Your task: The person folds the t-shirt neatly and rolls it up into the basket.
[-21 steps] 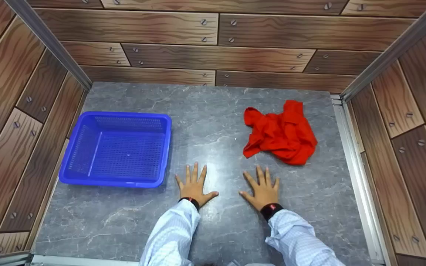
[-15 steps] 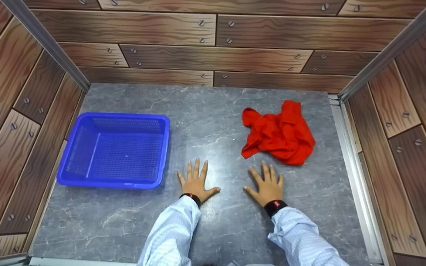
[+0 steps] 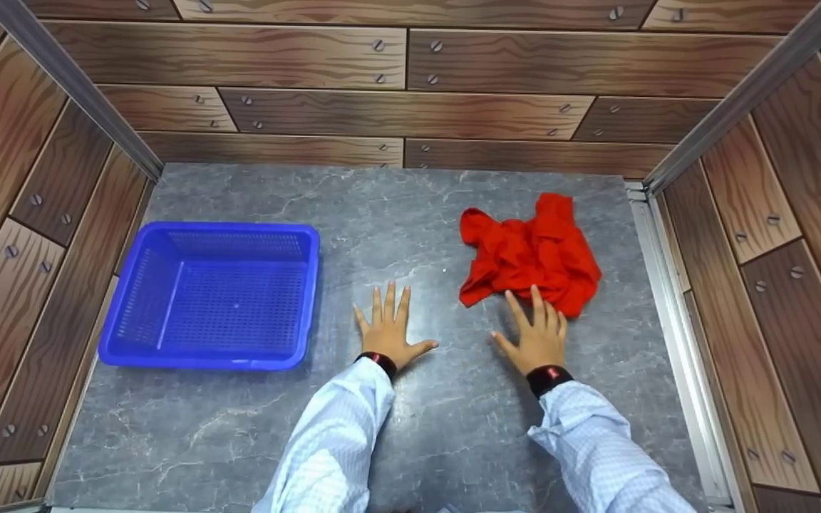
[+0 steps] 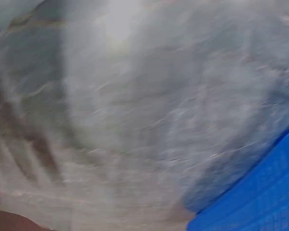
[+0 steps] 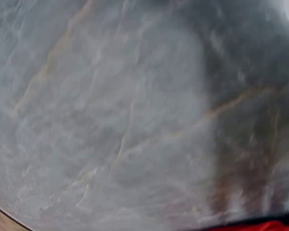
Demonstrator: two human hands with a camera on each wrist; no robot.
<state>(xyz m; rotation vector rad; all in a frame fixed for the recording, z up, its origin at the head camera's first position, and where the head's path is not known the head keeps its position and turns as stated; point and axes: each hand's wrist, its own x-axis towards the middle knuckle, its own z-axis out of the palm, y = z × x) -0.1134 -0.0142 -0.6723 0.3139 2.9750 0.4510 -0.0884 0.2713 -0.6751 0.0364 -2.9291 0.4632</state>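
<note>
Right hand at the edge of the red cloth, nothing gripped yet

The red cloth (image 3: 532, 256) lies crumpled on the right side of the grey tabletop (image 3: 410, 442), with folds bunched in the middle and loose corners poking out toward the far side and the left. At its near edge is the right hand (image 3: 540, 342), palm down, fingers spread and thumb held away; in the head view the longest fingertips overlap the cloth, but whether they touch it I cannot tell. The right wrist view catches only a strip of red at the bottom.

The left hand (image 3: 388, 335) is between the cloth and the blue basket (image 3: 207, 363), well apart from the cloth, its fingers also fanned and holding nothing. The basket sits upright on the left, apart from both hands. Wood-patterned walls (image 3: 410, 64) stand around the far side and both ends.

The step in hand looks like the approach to the cloth. The next move probably calls for the right fingers to come a little farther over the fabric and gather a fold, with the left hand joining if the cloth needs spreading.
</note>
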